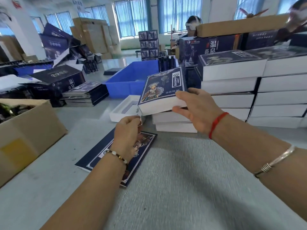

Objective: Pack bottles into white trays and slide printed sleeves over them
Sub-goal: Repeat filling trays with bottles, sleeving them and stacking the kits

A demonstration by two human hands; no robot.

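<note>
Nearest, a flat printed sleeve point(116, 156) lies on the desk point(191, 171) under the left hand point(127, 133), whose grip is curled, seemingly pinching something small, though blur hides what. Beyond it an open white tray point(123, 108) waits unsleeved. The right hand point(196, 108) is clamped on a sleeved box point(162, 92), held over a short stack point(172, 123). Toward the far right edge, tall stacks of finished boxes point(259, 90) are seen, so much is judged done; flat sleeves point(84, 93) remain.

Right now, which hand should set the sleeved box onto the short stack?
Right. The right hand already grips the sleeved box at its near corner, directly above the short stack. The left hand is lower, over the flat sleeve, touching neither box nor stack.
</note>
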